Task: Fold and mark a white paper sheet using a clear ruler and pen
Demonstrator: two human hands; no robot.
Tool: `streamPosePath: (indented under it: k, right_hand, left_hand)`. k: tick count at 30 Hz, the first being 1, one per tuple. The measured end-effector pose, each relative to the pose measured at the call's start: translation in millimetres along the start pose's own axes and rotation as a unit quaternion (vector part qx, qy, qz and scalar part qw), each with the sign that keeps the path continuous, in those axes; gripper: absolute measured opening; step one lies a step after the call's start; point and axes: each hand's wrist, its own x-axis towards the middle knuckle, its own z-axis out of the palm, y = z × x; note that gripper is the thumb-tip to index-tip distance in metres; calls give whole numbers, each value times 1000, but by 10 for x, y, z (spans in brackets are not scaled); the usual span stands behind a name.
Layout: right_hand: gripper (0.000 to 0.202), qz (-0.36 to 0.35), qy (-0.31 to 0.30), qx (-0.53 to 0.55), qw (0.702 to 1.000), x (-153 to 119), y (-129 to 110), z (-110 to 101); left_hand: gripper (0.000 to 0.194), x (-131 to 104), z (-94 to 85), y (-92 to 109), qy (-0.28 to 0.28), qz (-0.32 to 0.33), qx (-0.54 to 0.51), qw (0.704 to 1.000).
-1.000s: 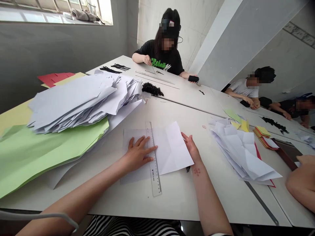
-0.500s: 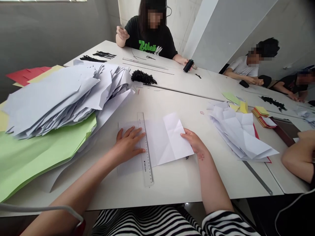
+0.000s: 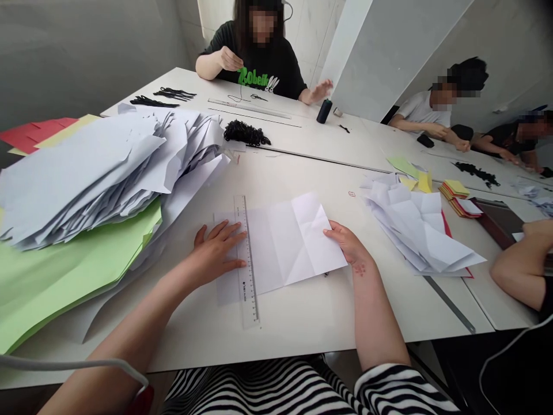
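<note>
Across the table from my hands, green lettering on a black shirt (image 3: 259, 72) read roughly "Zobeli", partly hidden by the wearer's raised hand; the print on the clear plastic ruler (image 3: 246, 259) under my left hand (image 3: 213, 253) was too small to read, only its tick marks showing. My left hand lay flat with fingers spread, pressing the ruler down onto the creased white sheet (image 3: 289, 242), so it gripped nothing and simply bore down. My right hand (image 3: 348, 245) pinched the right edge of that sheet between thumb and fingers, the paper lying between my two hands on the white table (image 3: 302, 323). The tabletop was smooth and matte, joined to further white tables beyond my grip, in a room with grey and white walls. Left of my left hand sprawled a heap of white sheets (image 3: 108, 161), thin and jagged at the edges, resting on broad green paper (image 3: 64, 271), with red and yellow sheets (image 3: 47, 129) behind. Right of my right hand lay a pile of folded white papers (image 3: 419, 230), with small coloured squares (image 3: 458, 193) beyond it and a long metal ruler (image 3: 449, 302) slanting nearer the table's edge. Farther off sat a tangle of black thread (image 3: 246, 134) and a dark spool (image 3: 324, 111).
</note>
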Motion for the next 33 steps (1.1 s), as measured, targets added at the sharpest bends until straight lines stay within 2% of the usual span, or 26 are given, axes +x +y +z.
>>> streamPosePath:
  k: [11, 17, 25, 28, 33]
  right_hand:
    - [43, 1, 7, 10, 1000, -60, -11, -206]
    - [39, -1, -13, 25, 1000, -95, -15, -178]
    - [46, -50, -48, 5, 998, -120, -60, -123]
    - [50, -53, -34, -12, 998, -111, -50, -105]
    - [43, -54, -20, 2, 998, -94, -24, -53]
  left_hand:
    - [62, -53, -64, -77, -24, 13, -26, 999]
    - [64, -80, -44, -84, -21, 19, -32, 999]
    - [62, -75, -28, -48, -19, 14, -16, 1000]
    - [62, -65, -28, -23, -21, 12, -15, 1000]
    - [64, -57, -43, 9, -33, 6, -18, 999]
